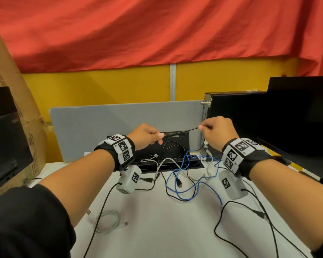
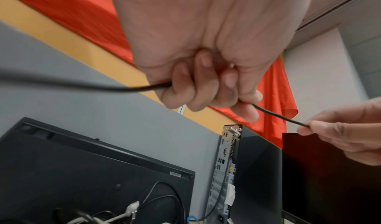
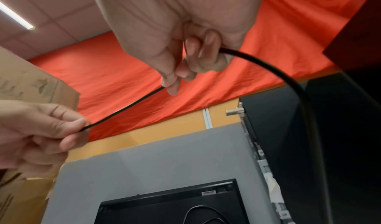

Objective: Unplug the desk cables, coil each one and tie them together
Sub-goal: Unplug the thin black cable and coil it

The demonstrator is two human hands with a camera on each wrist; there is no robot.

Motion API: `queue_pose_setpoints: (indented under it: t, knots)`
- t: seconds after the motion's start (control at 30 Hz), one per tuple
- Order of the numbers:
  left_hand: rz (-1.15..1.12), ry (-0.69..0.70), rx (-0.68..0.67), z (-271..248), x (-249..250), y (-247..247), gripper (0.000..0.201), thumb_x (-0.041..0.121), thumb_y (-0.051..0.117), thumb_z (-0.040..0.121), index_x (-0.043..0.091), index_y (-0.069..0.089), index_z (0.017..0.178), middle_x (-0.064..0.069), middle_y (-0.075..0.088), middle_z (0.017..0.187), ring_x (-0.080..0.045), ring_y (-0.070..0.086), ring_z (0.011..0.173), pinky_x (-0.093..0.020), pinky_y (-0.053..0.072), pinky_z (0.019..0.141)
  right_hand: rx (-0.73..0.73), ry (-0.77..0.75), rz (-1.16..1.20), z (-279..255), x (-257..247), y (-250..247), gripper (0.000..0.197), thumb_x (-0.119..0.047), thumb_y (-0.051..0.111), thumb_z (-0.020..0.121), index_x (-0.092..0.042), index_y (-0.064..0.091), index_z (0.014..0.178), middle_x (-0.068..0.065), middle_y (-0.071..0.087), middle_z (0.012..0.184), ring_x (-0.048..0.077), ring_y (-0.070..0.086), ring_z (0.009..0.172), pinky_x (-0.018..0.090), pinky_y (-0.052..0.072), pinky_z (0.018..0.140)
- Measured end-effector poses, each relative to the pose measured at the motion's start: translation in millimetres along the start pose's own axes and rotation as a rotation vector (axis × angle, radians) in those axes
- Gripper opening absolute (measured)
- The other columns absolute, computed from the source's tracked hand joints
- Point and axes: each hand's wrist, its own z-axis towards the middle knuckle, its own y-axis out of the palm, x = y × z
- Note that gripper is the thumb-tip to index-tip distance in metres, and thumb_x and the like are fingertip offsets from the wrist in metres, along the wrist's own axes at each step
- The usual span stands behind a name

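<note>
A thin black cable (image 1: pixel 181 131) is stretched in the air between both hands, above the desk's cable box. My left hand (image 1: pixel 147 135) pinches it between thumb and curled fingers (image 2: pixel 243 97). My right hand (image 1: pixel 213 130) pinches the other end of the span (image 3: pixel 171 82); behind that hand the cable (image 3: pixel 284 74) arcs down and to the right. On the white desk (image 1: pixel 157 220) lie a tangled blue cable (image 1: pixel 186 185), several black and grey cables, and a coiled white cable (image 1: pixel 106 219) at the front left.
A black open cable box (image 1: pixel 177 146) sits at the desk's back against a grey divider (image 1: pixel 119 120). A black computer tower (image 1: pixel 231 108) and a monitor (image 1: pixel 302 116) stand at the right, another monitor (image 1: pixel 4 138) and a cardboard box (image 1: pixel 11 90) at the left.
</note>
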Motion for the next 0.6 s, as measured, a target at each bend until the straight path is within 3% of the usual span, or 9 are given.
queue_pose_setpoints:
  t: [0.27,0.4,0.53,0.6]
  knots:
    - [0.166,-0.015,0.054,-5.5,-12.8,-6.5,0.033,0.031,0.049,0.100,0.015,0.071,0.080,0.002,0.049,0.061,-0.010,0.042,0.054,-0.021,0.036,0.054,0.101,0.026,-0.018,3.6,23.6,-4.4,0.016,-0.024,0.060,0.092,-0.025,0.072,0.081,-0.010,0.062,0.064,0.009,0.060,0.059,0.024,0.050,0.058]
    - [0.164,-0.059,0.120,-5.8,-23.5,-12.4,0.033,0.028,0.050,0.100,0.013,0.069,0.077,-0.002,0.047,0.060,-0.013,0.040,0.052,-0.024,0.035,0.053,0.172,0.089,-0.015,9.1,31.5,-9.0,0.017,-0.025,0.061,0.091,-0.031,0.068,0.076,-0.015,0.060,0.063,0.004,0.057,0.059,0.015,0.037,0.050]
    - [0.027,-0.078,0.169,-9.6,-28.1,-16.6,0.036,0.031,0.053,0.098,0.017,0.065,0.067,0.002,0.047,0.056,-0.010,0.039,0.050,-0.020,0.032,0.050,0.155,0.131,-0.034,10.5,43.6,-7.4,0.017,-0.027,0.061,0.091,-0.031,0.067,0.075,-0.016,0.060,0.066,0.001,0.055,0.063,0.016,0.036,0.052]
    - [-0.201,-0.114,0.145,-11.0,-23.7,-17.0,0.038,0.034,0.053,0.098,0.015,0.064,0.066,0.005,0.042,0.051,-0.011,0.032,0.046,-0.019,0.027,0.045,0.147,0.172,-0.036,11.0,50.5,-4.7,0.017,-0.028,0.061,0.091,-0.029,0.069,0.075,-0.013,0.061,0.066,0.003,0.055,0.064,0.018,0.038,0.053]
